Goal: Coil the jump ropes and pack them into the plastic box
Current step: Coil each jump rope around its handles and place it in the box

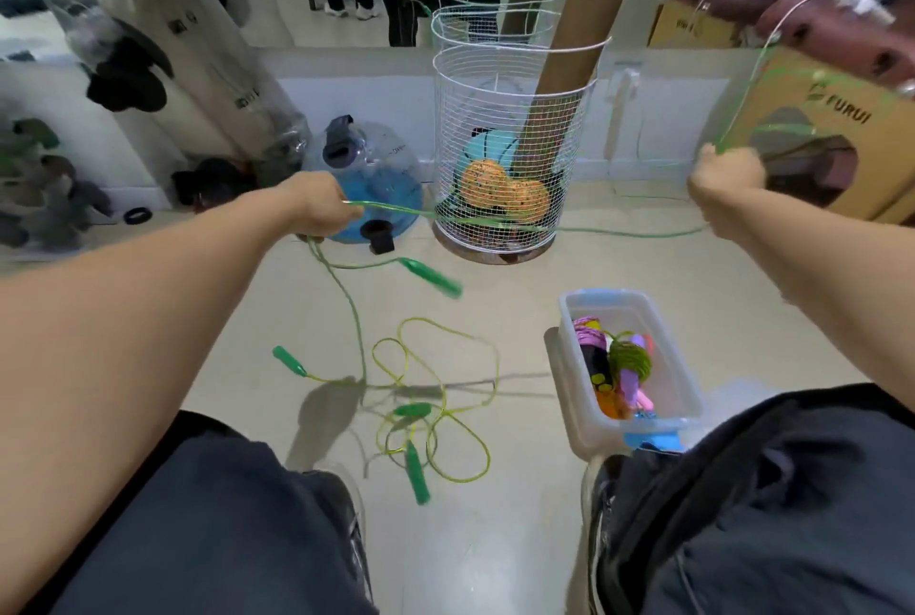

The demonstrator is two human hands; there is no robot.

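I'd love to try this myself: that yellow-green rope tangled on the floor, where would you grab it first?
Probably a green handle of the yellow-green rope, reaching down from above. It lies flat at the tangle's near edge, thick and rigid, so fingers can close round it; the thin cord loops overlap.

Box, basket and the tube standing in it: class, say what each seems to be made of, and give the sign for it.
Box: clear, smooth plastic, it seems; the ropes inside show through its walls. Basket: white wire mesh, probably coated metal; thin grid, open gaps. Tube: brown matt cardboard, likely; hollow rolled end.
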